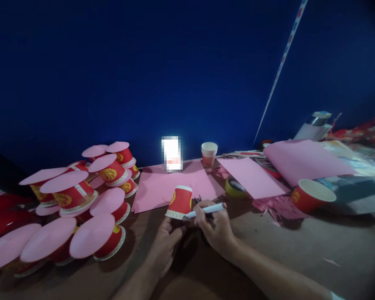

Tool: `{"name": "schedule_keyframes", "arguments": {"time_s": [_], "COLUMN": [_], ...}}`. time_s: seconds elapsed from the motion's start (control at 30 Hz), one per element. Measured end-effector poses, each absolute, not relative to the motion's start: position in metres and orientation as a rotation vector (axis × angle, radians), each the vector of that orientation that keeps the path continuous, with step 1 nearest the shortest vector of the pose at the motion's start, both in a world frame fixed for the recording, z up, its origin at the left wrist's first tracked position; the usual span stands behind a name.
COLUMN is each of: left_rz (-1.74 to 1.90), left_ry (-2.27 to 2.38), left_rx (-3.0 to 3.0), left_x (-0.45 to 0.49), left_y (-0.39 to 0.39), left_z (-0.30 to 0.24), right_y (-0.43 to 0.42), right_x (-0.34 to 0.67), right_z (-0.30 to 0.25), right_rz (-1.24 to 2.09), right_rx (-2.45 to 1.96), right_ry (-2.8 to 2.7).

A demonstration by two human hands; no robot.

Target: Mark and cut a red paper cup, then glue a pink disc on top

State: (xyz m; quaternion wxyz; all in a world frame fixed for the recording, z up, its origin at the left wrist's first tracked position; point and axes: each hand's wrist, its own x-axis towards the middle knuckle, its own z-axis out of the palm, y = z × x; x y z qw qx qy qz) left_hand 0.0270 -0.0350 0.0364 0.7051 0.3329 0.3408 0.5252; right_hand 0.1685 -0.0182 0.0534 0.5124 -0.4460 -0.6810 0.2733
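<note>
My left hand steadies an upside-down red paper cup with gold print, its fingers closed at the cup's rim on the brown table. A white marker pen is gripped in my right hand, its tip pointing left at the base of the cup. The cup stands at the near edge of a pink paper sheet.
Several red cups capped with pink paper discs are piled at the left. More pink sheets, a tape roll, an upright red cup and a small cup lie to the right. A blue wall rises behind.
</note>
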Motion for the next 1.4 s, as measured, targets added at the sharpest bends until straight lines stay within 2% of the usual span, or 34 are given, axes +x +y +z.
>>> {"name": "schedule_keyframes", "arguments": {"time_s": [0.4,0.93,1.4], "left_rz": [1.156,1.189,1.199], "left_ry": [0.769,0.687,0.687], "left_rx": [0.711,0.684,0.666], "left_x": [0.0286,0.0272,0.0253], "left_y": [-0.0358,-0.0365,-0.0336], "left_z": [0.0405,0.0411,0.0368], "right_y": [-0.0166,-0.0178,-0.016], "right_x": [0.1707,0.1681,0.1714], "right_z": [0.0531,0.0511,0.05], "right_rz": [0.583,0.704,0.659], "right_rx": [-1.113,-1.075,-1.08], "right_ry": [-1.638,-1.628,-1.616]}}
